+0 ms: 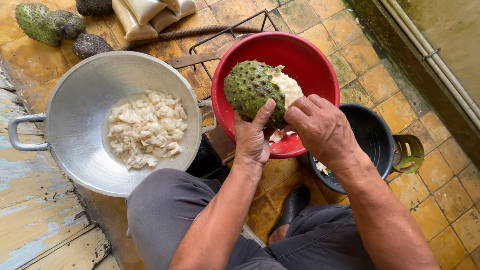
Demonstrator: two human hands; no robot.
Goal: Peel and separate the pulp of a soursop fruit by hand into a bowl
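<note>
You're in a rustic home kitchen or back porch: worn yellow floor tiles, metal wok of fruit pulp, peeling boards lower left.

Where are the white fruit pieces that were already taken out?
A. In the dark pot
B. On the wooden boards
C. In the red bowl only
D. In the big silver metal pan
D: the heap of white fruit pieces lies in the big silver metal pan, left of the red bowl.

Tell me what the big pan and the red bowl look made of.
The big pan looks like bare metal, probably aluminium: dull silver with a soft sheen and riveted loop handles. The red bowl looks like plastic: even glossy colour, smooth rounded rim. Neither is certain from looks alone.
</note>
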